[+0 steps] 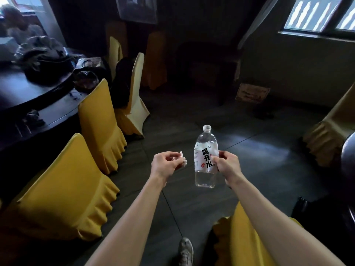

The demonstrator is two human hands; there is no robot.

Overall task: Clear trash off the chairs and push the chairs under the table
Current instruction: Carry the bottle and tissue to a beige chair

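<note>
- Left hand (164, 163): fingers curled, pinching a small white paper scrap (182, 159), held out over the dark floor (259, 154).
- Right hand (226, 163): grips a clear, capped water bottle (206, 150) upright by its white label.
- Chairs (57, 191): yellow-covered, in a row along the left, backs outward, tucked against the dark table (28, 104).
- Table: cluttered with dark items at its far end.
- Another yellow chair (244, 242) stands just below the right forearm.

The chairs (57, 189) wear plain mustard-yellow covers beside a glossy, near-black table (48, 114). The bottle (206, 156) is clear, with a white cap and white label (bold black characters, a small red mark). The scrap (184, 162) looks white, perhaps faintly pink. The floor (259, 150) is dark grey.
</note>
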